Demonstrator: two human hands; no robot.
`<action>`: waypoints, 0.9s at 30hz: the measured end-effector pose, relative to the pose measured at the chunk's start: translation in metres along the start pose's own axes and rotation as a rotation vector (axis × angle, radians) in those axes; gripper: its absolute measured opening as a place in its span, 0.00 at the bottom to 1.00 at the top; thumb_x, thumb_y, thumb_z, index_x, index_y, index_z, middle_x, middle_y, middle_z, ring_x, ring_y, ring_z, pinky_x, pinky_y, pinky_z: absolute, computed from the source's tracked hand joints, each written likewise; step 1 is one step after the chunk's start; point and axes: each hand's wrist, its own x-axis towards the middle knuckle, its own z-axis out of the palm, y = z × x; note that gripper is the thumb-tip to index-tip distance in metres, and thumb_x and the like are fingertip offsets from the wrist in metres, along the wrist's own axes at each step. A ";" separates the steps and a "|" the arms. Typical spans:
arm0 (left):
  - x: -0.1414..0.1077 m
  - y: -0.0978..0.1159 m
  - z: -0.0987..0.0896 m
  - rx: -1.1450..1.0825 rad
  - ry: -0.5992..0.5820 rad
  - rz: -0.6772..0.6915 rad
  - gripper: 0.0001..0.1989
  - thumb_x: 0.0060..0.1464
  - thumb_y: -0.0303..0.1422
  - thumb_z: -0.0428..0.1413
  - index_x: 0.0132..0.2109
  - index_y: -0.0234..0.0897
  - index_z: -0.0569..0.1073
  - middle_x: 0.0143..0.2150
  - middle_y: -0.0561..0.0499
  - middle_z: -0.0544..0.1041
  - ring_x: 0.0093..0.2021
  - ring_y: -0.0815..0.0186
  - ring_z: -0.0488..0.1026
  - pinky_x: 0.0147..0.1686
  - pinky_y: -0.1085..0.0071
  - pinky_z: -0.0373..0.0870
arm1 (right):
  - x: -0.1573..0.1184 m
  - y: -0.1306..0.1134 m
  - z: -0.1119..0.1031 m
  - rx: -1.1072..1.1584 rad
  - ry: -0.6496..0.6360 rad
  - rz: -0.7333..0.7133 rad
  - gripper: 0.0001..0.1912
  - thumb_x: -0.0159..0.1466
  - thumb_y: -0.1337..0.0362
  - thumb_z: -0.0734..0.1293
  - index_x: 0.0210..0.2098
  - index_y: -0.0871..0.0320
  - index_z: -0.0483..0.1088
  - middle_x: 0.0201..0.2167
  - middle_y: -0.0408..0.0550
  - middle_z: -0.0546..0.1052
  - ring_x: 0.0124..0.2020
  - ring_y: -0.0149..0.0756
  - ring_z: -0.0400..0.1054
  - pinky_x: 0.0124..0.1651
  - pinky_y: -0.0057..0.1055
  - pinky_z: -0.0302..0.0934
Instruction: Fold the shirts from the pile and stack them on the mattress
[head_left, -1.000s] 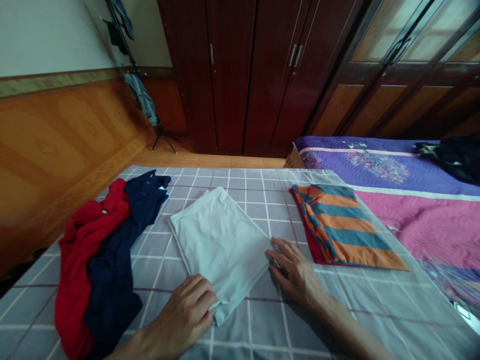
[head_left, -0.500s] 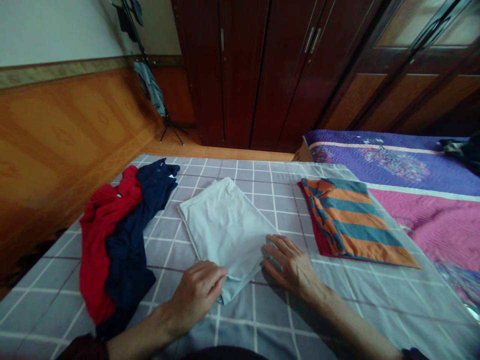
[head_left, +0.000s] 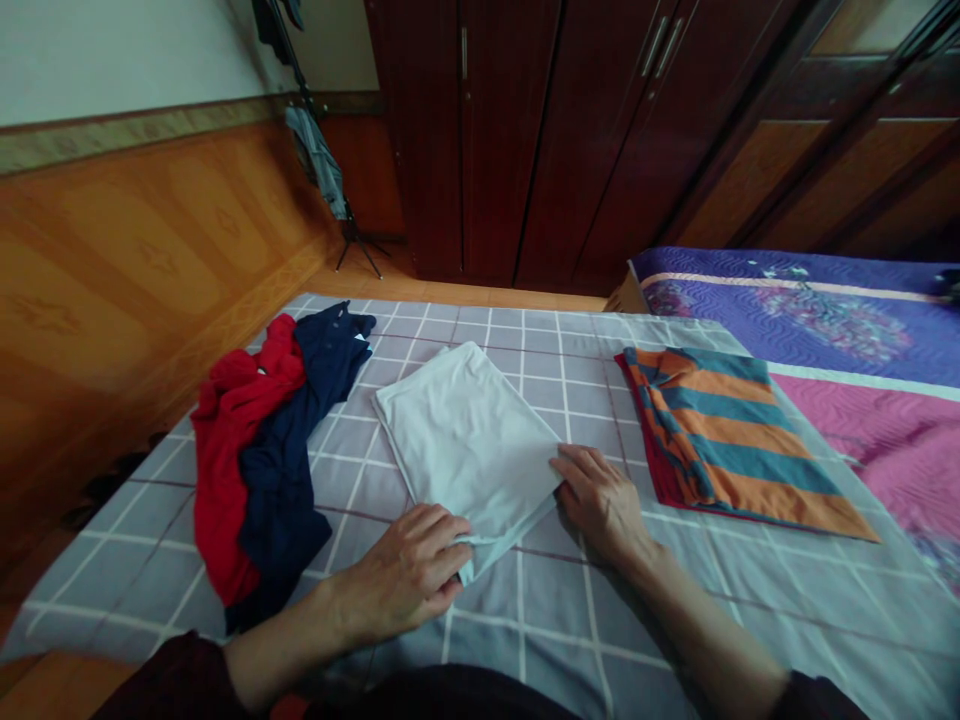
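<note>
A folded white garment [head_left: 480,440] lies on the checked bedsheet in front of me, with its corners turned toward and away from me. My left hand [head_left: 420,560] is closed on its near corner, where the fabric edge bunches a little under the fingers. At the right corner, my right hand [head_left: 600,500] has its fingers bent over the edge and pinches the cloth; its thumb is mostly hidden.
Left of the garment lies a loose red garment [head_left: 229,450] beside a navy one [head_left: 281,480]. To the right, an orange-and-teal striped folded garment [head_left: 742,430] rests on a red one [head_left: 652,455]. Beyond are a wardrobe [head_left: 495,150], a clothes stand [head_left: 319,150] and a purple-pink bedspread [head_left: 847,310].
My left fingers have moved onto the near corner of the white garment and closed there. The right hand has tightened at the right corner. The whole view has shifted slightly.
</note>
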 end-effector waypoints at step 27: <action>-0.009 -0.007 0.007 0.021 0.236 0.095 0.08 0.59 0.22 0.47 0.36 0.33 0.70 0.40 0.45 0.74 0.39 0.64 0.69 0.40 0.67 0.68 | -0.001 0.025 0.007 0.196 0.086 0.261 0.10 0.60 0.66 0.61 0.36 0.57 0.75 0.40 0.52 0.76 0.43 0.45 0.67 0.44 0.44 0.65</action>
